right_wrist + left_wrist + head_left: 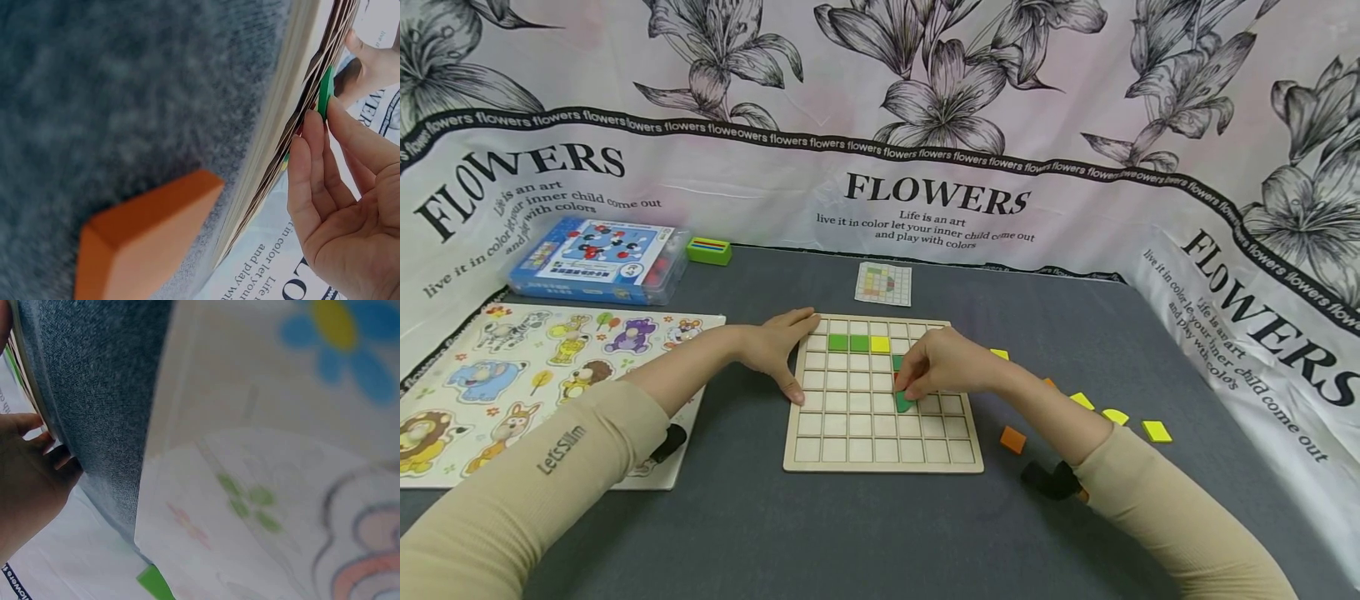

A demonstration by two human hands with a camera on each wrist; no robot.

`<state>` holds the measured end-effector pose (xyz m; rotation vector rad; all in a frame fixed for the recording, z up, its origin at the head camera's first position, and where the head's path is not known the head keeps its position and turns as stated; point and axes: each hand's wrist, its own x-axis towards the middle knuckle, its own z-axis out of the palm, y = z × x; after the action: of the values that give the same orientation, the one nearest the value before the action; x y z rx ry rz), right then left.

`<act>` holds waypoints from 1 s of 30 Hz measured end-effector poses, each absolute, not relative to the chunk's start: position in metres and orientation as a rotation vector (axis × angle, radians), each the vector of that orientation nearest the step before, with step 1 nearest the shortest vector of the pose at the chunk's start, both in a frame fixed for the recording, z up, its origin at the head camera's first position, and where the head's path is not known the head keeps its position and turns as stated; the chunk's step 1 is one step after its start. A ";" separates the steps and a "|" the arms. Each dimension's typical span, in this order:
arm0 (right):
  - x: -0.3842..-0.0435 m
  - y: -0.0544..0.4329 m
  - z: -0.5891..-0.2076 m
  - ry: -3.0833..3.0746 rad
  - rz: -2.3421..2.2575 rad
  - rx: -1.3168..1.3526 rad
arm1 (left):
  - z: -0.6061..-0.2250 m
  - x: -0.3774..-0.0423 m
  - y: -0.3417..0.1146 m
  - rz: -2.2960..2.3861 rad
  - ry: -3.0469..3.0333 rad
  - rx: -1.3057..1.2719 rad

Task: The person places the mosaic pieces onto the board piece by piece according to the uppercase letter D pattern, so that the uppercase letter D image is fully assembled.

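Note:
A wooden grid board (pixel 850 451) lies flat in the middle of the table. My left hand (pixel 775 346) rests along its upper left edge, thumb and fingers spread; the left wrist view shows that hand (pixel 31 481) touching the edge. Over the board's right half, my right hand (pixel 951 362) pinches a small green piece (pixel 903 403) between thumb and fingers. From the right wrist view this green piece (pixel 325 90) is seen nearly edge-on. Two green squares (pixel 848 342) and a yellow square (pixel 879 344) sit in an upper row. Another green piece (pixel 897 362) is partly hidden by the right hand.
Right of the board lie an orange piece (pixel 1012 440) and several yellow pieces (pixel 1157 431). A pattern card (pixel 883 284) lies behind the board. On the left are an animal puzzle board (pixel 568 400), a blue plastic case (pixel 598 260) and a green box (pixel 708 252).

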<state>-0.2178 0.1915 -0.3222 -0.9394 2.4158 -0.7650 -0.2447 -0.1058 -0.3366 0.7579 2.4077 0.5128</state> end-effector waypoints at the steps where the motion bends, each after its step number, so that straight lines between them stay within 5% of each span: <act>1: -0.218 0.191 -0.322 2.418 -0.762 -0.940 | -0.337 -0.245 -0.106 0.512 2.407 0.758; 30: -0.219 0.189 -0.326 2.476 -0.722 -0.988 | -0.338 -0.245 -0.106 0.519 2.411 0.755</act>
<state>-0.2194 0.1895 -0.3263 -0.9882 2.4758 -0.7219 -0.2453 -0.1062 -0.3375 0.7552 2.4110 0.5187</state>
